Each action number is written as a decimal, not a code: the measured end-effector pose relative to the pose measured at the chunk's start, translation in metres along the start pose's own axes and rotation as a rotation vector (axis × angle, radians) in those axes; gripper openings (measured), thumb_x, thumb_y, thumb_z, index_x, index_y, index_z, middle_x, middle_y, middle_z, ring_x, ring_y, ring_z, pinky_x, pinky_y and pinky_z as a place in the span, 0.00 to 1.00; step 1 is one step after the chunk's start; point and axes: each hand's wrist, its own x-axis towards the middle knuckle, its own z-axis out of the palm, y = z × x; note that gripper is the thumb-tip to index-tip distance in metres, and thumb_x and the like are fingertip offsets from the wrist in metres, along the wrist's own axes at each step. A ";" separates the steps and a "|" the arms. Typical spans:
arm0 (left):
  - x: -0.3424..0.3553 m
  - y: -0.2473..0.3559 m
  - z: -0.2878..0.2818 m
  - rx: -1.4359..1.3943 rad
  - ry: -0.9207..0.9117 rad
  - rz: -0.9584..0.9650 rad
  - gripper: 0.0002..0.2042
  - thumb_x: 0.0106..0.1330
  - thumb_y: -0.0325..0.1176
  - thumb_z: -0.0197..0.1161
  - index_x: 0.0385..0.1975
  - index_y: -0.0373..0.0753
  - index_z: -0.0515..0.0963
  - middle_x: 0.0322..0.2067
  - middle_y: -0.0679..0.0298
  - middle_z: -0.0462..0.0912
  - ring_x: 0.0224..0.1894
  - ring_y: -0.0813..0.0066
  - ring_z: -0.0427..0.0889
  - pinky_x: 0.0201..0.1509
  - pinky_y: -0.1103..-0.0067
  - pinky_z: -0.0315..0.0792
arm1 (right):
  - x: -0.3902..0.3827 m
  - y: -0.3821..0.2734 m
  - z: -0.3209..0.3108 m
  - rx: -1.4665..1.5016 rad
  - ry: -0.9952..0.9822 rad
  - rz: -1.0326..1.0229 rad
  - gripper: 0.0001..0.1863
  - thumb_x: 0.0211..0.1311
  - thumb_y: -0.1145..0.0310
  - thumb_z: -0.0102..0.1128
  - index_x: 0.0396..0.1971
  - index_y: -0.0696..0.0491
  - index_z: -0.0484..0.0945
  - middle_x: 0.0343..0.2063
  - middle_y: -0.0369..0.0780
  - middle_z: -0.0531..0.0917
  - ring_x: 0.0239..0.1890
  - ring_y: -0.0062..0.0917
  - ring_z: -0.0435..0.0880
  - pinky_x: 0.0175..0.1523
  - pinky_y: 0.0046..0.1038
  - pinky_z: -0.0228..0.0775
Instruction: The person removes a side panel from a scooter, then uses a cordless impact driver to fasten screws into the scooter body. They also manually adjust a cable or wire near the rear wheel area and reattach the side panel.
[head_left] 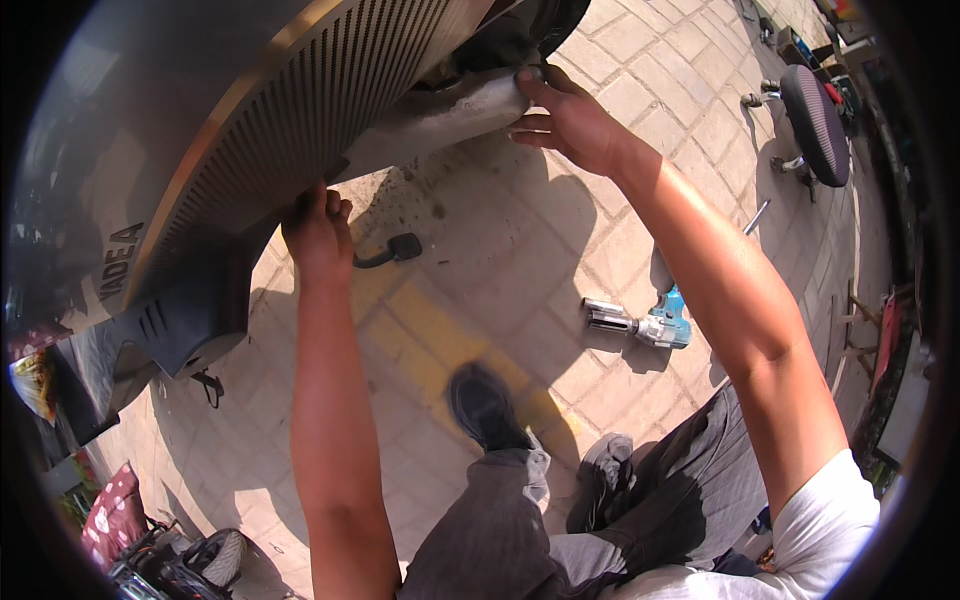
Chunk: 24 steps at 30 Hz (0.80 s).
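Observation:
A grey scooter body panel (pixel 330 90) with fine dark ribs and a gold-toned strip fills the upper left. Below its edge runs a dusty, whitish lower side panel (pixel 420 130). My left hand (pixel 320 228) is closed at the panel's lower edge, its fingertips partly hidden under it. At the far right end of the whitish panel, my right hand (pixel 573 122) grips with thumb and index finger, the other fingers held apart beneath. A dark wheel part (pixel 565 20) shows behind that end.
On the paving lies a teal cordless impact wrench (pixel 650 322) with a long socket. A bent black bracket or pedal (pixel 392 250) is on the ground near my left hand. A wheeled stool (pixel 815 125) stands at the upper right. Another parked vehicle (pixel 190 565) is at the lower left.

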 end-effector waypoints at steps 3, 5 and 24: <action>0.001 0.001 -0.009 -0.024 -0.059 0.003 0.07 0.68 0.25 0.59 0.41 0.47 0.72 0.36 0.76 0.76 0.27 0.81 0.63 0.32 0.79 0.56 | 0.000 0.004 0.000 -0.080 -0.057 -0.050 0.46 0.66 0.49 0.58 0.72 0.53 0.42 0.61 0.44 0.66 0.55 0.33 0.75 0.61 0.35 0.69; 0.001 -0.001 -0.010 -0.044 -0.076 0.004 0.07 0.68 0.25 0.59 0.41 0.46 0.73 0.37 0.76 0.76 0.27 0.80 0.63 0.32 0.79 0.56 | 0.003 0.010 -0.003 -0.185 -0.044 -0.111 0.48 0.63 0.49 0.62 0.72 0.53 0.42 0.60 0.46 0.68 0.55 0.33 0.74 0.62 0.36 0.69; -0.018 -0.011 0.005 -0.066 -0.151 -0.214 0.10 0.64 0.27 0.63 0.43 0.42 0.71 0.32 0.73 0.74 0.26 0.83 0.67 0.30 0.80 0.62 | -0.015 0.013 -0.051 -0.027 -0.109 -0.351 0.26 0.55 0.77 0.68 0.52 0.58 0.67 0.52 0.39 0.75 0.53 0.24 0.75 0.59 0.28 0.68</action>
